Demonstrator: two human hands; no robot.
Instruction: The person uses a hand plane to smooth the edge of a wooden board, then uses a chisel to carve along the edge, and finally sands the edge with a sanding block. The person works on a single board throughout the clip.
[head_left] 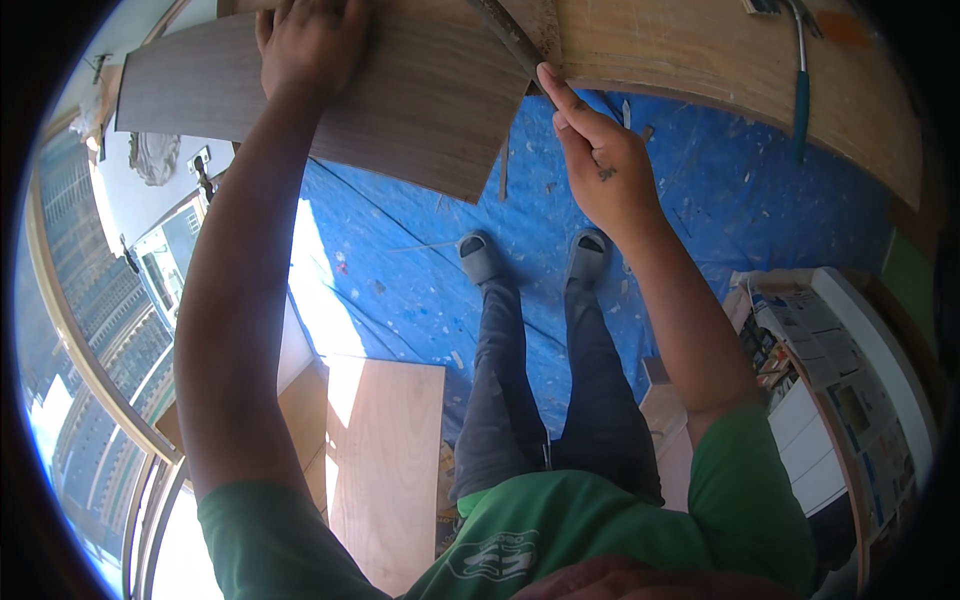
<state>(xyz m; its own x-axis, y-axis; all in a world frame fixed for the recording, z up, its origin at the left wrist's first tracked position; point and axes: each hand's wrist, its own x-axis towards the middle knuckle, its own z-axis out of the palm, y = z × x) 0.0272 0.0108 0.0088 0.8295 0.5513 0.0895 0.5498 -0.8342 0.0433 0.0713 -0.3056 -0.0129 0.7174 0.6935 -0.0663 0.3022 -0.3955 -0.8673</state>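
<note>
A brown wood-grain laminate sheet [420,110] lies at the top left, its near corner jutting past the plywood bench [680,50]. My left hand [312,45] rests flat on the sheet with its fingers apart, the tips cut off by the frame's upper edge. In my right hand [605,160] is a long dark file [510,38], with a finger stretched along it. The file slants across the sheet near its right edge, and its far end runs out of view. Whether it touches the sheet I cannot tell.
A hammer [801,105] with a teal handle hangs over the bench edge at right. Blue sheeting [390,235] with scraps covers the floor around my sandals [481,257]. A pale board [385,450] stands lower left; newspaper [820,340] covers something white at right. A window is at left.
</note>
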